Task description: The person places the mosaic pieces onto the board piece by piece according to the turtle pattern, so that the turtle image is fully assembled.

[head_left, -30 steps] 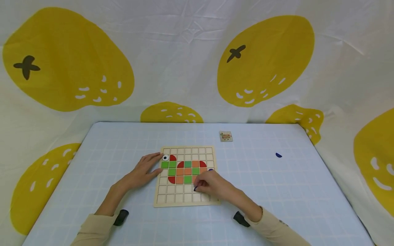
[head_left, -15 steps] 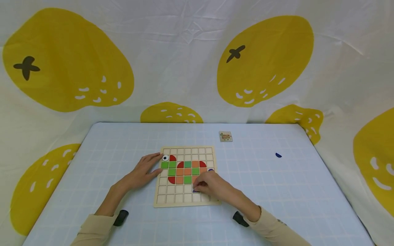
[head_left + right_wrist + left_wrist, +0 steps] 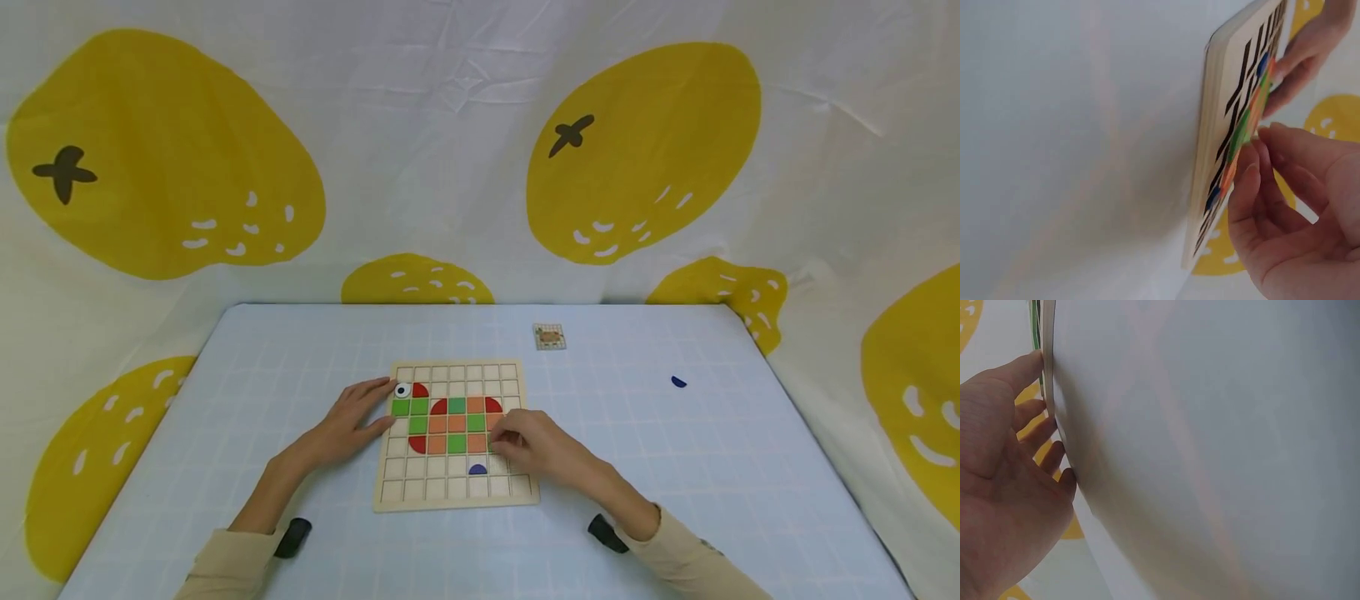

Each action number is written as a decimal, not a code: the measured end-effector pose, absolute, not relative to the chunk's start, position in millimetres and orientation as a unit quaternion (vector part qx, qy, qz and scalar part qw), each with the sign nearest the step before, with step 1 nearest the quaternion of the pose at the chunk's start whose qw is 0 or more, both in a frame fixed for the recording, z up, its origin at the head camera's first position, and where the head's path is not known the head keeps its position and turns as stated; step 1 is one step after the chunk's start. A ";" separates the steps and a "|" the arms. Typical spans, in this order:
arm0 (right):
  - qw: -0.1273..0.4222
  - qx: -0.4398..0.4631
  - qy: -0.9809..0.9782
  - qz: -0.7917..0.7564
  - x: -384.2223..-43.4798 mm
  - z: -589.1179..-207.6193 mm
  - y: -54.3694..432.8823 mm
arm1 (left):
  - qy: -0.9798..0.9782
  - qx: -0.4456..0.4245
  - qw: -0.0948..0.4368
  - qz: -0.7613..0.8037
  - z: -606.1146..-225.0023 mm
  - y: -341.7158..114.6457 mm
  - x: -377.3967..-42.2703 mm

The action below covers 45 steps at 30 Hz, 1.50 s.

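Note:
A square wooden grid board (image 3: 393,492) lies on the table, with green, orange and red pieces set in its cells. My left hand (image 3: 351,422) rests at the board's left edge, fingers spread and touching the rim; its fingertips (image 3: 1038,359) meet the board's side in the left wrist view. A blue half-circle piece (image 3: 477,470) sits in a lower cell. My right hand (image 3: 536,446) hovers over the right side of the board with loosely bent fingers (image 3: 1244,200); nothing shows between them. Another blue piece (image 3: 1213,198) shows in the right wrist view, but my hand hides it from the head view.
Off to the right on the table (image 3: 637,467) lies a loose blue half-circle (image 3: 678,382). A small patterned card (image 3: 550,337) sits behind the board. A round eye piece (image 3: 402,390) is at the board's upper left. A curtain with yellow fruit hangs behind the table.
My right hand has let go of the blue half-circle in the lower cell and moved right and slightly up. The left hand stays at the board's edge.

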State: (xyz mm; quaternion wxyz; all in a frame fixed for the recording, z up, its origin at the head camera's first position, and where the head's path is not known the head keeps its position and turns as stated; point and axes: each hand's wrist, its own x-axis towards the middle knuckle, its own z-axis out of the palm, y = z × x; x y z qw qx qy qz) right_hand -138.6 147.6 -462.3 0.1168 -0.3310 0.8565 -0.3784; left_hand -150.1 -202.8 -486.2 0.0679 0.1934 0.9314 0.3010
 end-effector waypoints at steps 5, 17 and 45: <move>0.104 -0.301 0.867 -0.382 -141.1 -462.1 163.9 | 0.931 0.194 0.066 0.302 -485.5 -202.8 -148.5; 0.064 -0.249 0.896 -0.361 -148.9 -469.0 205.5 | 0.932 0.193 0.064 0.301 -486.9 -202.5 -146.9; -0.039 -0.130 0.928 -0.348 -163.7 -471.3 294.1 | 0.930 0.200 0.056 0.302 -487.7 -202.7 -148.2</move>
